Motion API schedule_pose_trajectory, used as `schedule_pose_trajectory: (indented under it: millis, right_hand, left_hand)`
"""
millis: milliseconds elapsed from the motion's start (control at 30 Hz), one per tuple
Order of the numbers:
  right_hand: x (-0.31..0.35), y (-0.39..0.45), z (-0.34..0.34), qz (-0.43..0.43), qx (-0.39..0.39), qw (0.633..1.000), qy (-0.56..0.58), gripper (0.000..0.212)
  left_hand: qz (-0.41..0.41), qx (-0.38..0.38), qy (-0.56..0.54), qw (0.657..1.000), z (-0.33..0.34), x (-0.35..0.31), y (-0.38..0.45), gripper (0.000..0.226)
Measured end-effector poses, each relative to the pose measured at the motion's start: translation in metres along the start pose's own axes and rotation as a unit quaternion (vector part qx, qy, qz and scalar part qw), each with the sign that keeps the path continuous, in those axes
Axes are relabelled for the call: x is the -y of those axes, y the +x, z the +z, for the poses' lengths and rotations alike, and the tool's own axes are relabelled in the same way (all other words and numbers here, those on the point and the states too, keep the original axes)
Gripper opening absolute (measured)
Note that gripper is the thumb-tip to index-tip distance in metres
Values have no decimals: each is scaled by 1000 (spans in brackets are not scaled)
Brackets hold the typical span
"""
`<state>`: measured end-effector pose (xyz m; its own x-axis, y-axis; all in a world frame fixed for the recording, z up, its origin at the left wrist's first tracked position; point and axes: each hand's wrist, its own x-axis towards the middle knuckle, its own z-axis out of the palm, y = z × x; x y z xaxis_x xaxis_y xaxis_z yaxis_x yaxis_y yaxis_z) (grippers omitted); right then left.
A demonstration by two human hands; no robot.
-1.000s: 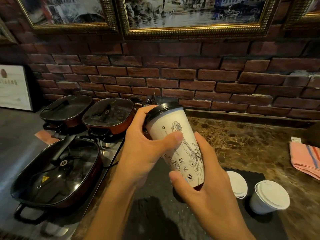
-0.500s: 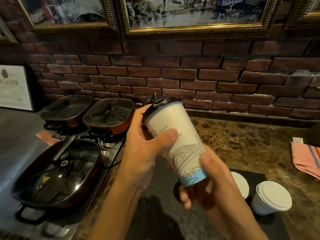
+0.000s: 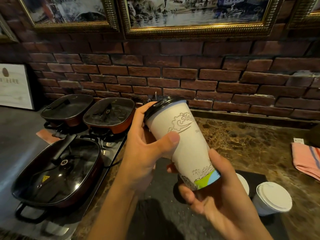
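Widest of all, the brown marbled stone countertop [image 3: 251, 144], backed by a dark red brick wall [image 3: 173, 80]. Front left on the hob, a big dark rectangular pan with a glass lid [image 3: 57, 172]; behind it, a pair of smaller lidded pans [image 3: 109, 112] side by side. Down the middle, a flat black mat [image 3: 256, 179]. Up above that mat, clear of the surface and tilted, top leaning left: the tall white paper cup with a black lid and line drawings [image 3: 187, 148]. Wrapped round its upper part, the left hand [image 3: 140, 161], thumb pressed across the front, fingers curled near the lid. Cradling the base, the right hand [image 3: 223, 201], thumb up the side, fingers curled underneath. On the mat to the right, a small white lidded cup [image 3: 273, 198]; further right, a folded pink striped cloth [image 3: 306, 160].
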<state>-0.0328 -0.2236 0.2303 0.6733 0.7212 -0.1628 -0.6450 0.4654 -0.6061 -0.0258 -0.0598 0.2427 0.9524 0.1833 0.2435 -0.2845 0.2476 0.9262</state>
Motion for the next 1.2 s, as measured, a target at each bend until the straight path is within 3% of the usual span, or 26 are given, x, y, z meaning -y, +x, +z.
schedule_pose_trajectory:
  millis: [67, 133, 167, 233, 267, 333, 400, 433, 500, 567, 633, 700, 800, 900, 967, 1200]
  right_hand:
    - [0, 0, -2, 8, -2, 1000, 24, 62]
    - [1, 2, -5, -64, -60, 989, -116, 59]
    - [1, 3, -5, -113, -105, 959, -240, 61]
    - [-1, 5, -5, -205, -174, 843, -467, 69]
    - [-2, 5, -5, -233, -184, 798, -525, 75]
    - [-4, 4, -5, -256, -192, 778, -540, 76]
    - [-2, 2, -4, -256, -180, 812, -493, 70]
    - [-1, 1, -4, -236, -157, 855, -435, 66]
    - [-2, 1, -3, -169, -75, 950, -251, 60]
    - [-6, 1, -4, -83, -3, 994, -71, 59]
    - [-9, 2, -6, -9, 80, 995, 61, 59]
    - [-11, 3, -9, 3, 95, 993, 75, 61]
    - [-7, 3, -9, -83, -35, 986, -138, 63]
    - [-6, 3, -7, -222, -151, 875, -404, 62]
    - [-7, 3, -6, -261, -166, 838, -450, 64]
    - [-16, 9, -9, -128, -62, 973, -182, 49]
  left_hand:
    - [0, -6, -1, 1000, 0, -1, 0, 85]
    - [7, -26, 8, 1000, 1, -1, 1, 84]
    - [11, -36, 18, 999, 1, -2, 1, 81]
    - [20, -44, 47, 998, 2, -2, 1, 77]
    - [23, -43, 61, 997, 2, -2, 0, 76]
    - [28, -34, 74, 996, 3, -2, -1, 73]
    - [31, -21, 68, 997, 4, -3, -1, 69]
    - [32, -14, 59, 998, 3, -3, -1, 66]
    - [35, -3, 38, 999, 3, -3, 0, 64]
    - [33, -2, 16, 999, 2, -2, -1, 66]
    - [24, 7, -3, 1000, 2, 0, -1, 69]
    - [15, 11, -13, 1000, 1, 2, -1, 67]
    - [13, -6, -11, 1000, 0, 2, 0, 65]
    - [24, -19, 25, 999, 1, 2, -1, 68]
    - [22, -23, 34, 999, 1, 2, -1, 68]
    - [-11, 5, -3, 1000, -9, 7, 1, 69]
